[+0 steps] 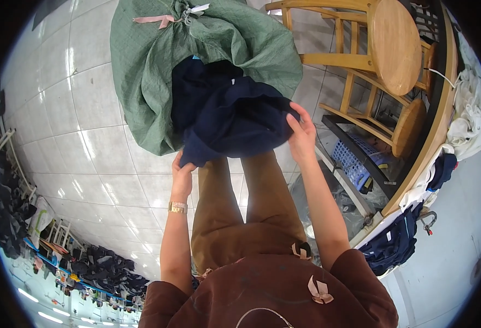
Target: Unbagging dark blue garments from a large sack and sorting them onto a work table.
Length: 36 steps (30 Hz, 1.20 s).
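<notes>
A navy blue garment (240,117) is stretched between my two hands in front of my legs, its upper folds loose and partly open. My left hand (182,172) pinches its lower left corner. On the other side, my right hand (302,133) grips the right edge between thumb and fingers. Right behind the garment stands a large green woven sack (142,82), gathered at its top, with a pink ribbon (161,21) there. More dark navy cloth (188,82) shows against the sack; whether it belongs to the same garment I cannot tell.
Wooden stools (396,44) lie tipped at the far right, beside a long table (440,120). Under it sits a blue plastic basket (352,156). Navy clothes (396,240) hang at the table's near end. Piles of dark garments (109,268) line the left, across the tiled floor (98,109).
</notes>
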Motion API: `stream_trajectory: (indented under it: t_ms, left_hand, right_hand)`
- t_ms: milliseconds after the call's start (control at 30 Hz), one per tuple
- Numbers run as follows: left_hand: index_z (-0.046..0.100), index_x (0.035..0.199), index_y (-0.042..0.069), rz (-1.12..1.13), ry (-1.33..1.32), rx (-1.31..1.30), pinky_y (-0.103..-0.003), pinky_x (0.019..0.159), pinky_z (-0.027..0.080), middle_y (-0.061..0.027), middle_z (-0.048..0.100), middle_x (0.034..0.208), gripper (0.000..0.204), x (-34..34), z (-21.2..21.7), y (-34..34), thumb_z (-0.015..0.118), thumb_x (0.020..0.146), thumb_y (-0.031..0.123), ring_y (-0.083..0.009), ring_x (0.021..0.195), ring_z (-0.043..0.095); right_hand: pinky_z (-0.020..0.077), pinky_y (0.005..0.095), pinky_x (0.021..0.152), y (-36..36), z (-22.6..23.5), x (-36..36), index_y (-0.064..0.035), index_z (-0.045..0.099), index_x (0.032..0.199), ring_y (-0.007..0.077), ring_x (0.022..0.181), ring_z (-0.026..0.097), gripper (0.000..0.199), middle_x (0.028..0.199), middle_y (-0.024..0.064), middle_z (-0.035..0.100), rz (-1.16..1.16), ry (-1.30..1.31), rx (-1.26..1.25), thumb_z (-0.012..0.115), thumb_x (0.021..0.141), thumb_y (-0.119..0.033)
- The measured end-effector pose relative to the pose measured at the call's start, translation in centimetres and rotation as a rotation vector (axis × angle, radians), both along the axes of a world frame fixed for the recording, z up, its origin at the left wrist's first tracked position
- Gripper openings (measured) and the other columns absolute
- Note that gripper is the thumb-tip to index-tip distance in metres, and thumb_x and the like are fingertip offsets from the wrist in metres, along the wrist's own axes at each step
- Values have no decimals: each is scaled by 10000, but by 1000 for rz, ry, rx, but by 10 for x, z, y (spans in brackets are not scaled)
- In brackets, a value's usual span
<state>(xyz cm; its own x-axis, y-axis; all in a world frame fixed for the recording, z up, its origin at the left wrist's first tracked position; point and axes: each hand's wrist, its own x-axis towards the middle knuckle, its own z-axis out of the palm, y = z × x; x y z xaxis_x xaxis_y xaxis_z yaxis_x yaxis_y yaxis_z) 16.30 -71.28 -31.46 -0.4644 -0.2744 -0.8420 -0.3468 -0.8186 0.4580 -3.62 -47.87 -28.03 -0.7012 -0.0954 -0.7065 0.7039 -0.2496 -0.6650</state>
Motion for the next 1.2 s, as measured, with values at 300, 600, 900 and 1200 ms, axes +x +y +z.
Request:
stream_trajectory:
  t_ms: [300, 600, 900, 1200]
  left_hand:
    - [488, 1049, 77, -790, -337, -763, -393, 860, 405, -185, 522, 1061, 459, -32, -164, -14, 686, 677, 259, -294, 1079, 468]
    - [371, 1240, 62, -953, -868, -987, -447, 824, 435, -192, 558, 1042, 581, -32, -259, -63, 618, 758, 273, -318, 945, 550]
    - [486, 1116, -18, -53, -149, 406, -310, 805, 468, -95, 586, 1020, 355, -36, -33, -37, 485, 833, 196, -195, 897, 577]
    - [303, 1313, 18, -176, 296, 27, -313, 1004, 328, -102, 380, 1323, 514, 53, 51, -73, 448, 903, 292, -209, 1190, 393]
  right_hand:
    - [409, 254, 822, 104, 33, 66, 16, 572, 982, 153, 900, 541, 158, 964, 83, 595, 490, 384, 1025, 530, 833, -16]
    - [385, 180, 678, 93, 29, 110, -3, 576, 959, 62, 757, 475, 123, 863, 19, 561, 545, 121, 940, 504, 863, -27]
    - [395, 341, 882, 69, 5, 117, -3, 236, 1322, 264, 1035, 496, 737, 1226, 210, 413, 827, 315, 1000, 668, 755, -186]
    - [369, 369, 953, -30, 63, 74, -72, 252, 1346, 317, 1186, 394, 654, 1301, 153, 384, 457, 537, -39, 582, 793, -187]
